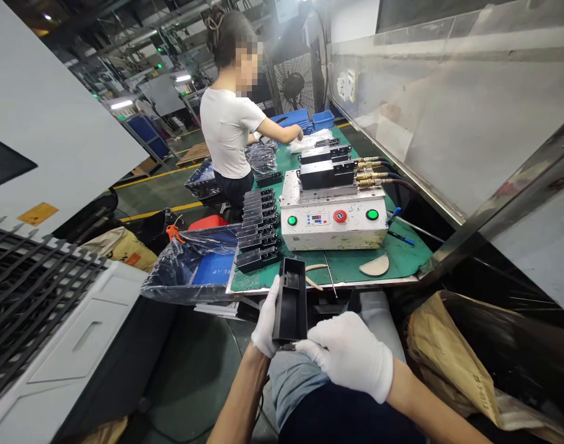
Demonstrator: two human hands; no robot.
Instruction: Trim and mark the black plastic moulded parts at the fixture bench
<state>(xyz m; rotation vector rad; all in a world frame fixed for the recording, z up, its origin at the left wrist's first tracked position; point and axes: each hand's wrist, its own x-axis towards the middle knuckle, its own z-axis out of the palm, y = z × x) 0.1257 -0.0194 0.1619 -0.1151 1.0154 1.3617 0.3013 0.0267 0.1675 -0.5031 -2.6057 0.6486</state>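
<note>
One black box [297, 305] is sitting above the lap, in front of the table [349, 265]. Left hand [266, 327] is cupping its left side, fingers part-curled on it. Right hand [351, 354] is folding its fingers at the near end; something thin is showing there, and I cannot tell what it is or whether they are gripping it. Were it sharp, a slip could be scoring the box or catching the left glove; a loose left hold could be dropping the box. Farther on, a rod [331, 277] is poking past the table edge: one bump could be knocking it off. Left, a row of boxes [258, 225] is standing beside a lined bin [171, 265]; a nudge could be toppling one in. Behind, a white machine [332, 234] is carrying more boxes [318, 176]. Farthest, a co-worker [226, 132] is reaching over the table.
</note>
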